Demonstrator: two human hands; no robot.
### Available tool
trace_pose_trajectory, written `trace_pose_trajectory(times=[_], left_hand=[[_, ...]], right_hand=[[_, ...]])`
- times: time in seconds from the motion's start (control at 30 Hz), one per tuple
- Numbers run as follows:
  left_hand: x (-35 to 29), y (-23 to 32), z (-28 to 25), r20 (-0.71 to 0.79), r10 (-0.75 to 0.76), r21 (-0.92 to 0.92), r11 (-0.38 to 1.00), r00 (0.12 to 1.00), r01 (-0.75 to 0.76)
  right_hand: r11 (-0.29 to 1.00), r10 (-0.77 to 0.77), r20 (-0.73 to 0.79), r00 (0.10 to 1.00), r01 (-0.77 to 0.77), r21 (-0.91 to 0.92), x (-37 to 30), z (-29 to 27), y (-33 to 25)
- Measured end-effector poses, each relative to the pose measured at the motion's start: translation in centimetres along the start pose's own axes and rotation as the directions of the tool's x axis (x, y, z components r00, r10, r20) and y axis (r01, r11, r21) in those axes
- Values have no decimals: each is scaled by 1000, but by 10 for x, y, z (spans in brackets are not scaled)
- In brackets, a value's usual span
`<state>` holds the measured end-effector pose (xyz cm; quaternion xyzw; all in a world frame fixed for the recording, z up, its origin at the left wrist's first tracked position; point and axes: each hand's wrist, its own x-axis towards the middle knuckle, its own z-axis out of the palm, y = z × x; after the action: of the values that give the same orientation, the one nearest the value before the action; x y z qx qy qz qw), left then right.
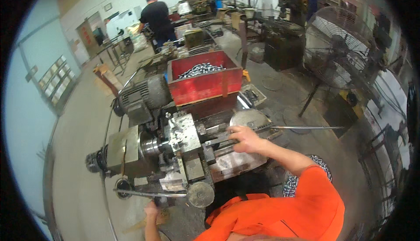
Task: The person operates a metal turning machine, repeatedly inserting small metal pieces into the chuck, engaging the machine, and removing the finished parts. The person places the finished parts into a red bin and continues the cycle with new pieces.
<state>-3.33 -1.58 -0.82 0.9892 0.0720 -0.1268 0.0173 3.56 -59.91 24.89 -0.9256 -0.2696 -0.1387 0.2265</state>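
Observation:
In front of me stands a small metal lathe with a spindle chuck [151, 145] and a blocky tool slide [184, 134]. My right hand [247, 139] reaches to the right end of the machine, fingers curled at the end of a flat metal bar [218, 138], beside a half-round metal disc [250, 118]. What lies between those fingers is too small to make out. My left hand [151, 209] is low at the front, closed by a dark part under a long lever rod [153, 194]. Its grip is mostly hidden. A round handwheel [201, 194] sits right of that rod.
Behind the lathe is a red bin [205, 90] of small shiny metal pieces, next to an electric motor [146, 94]. More pieces fill a container [291, 186] by my right elbow. A large fan [337, 46] stands right. Another person [156, 20] works farther back.

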Motion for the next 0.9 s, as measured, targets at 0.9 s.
trace_pose_trajectory(times=[0.9], left_hand=[[11, 57, -115, -167, -642, -976, 0, 748, -218]], right_hand=[[263, 922, 214, 323, -927, 266, -327, 8, 37]])
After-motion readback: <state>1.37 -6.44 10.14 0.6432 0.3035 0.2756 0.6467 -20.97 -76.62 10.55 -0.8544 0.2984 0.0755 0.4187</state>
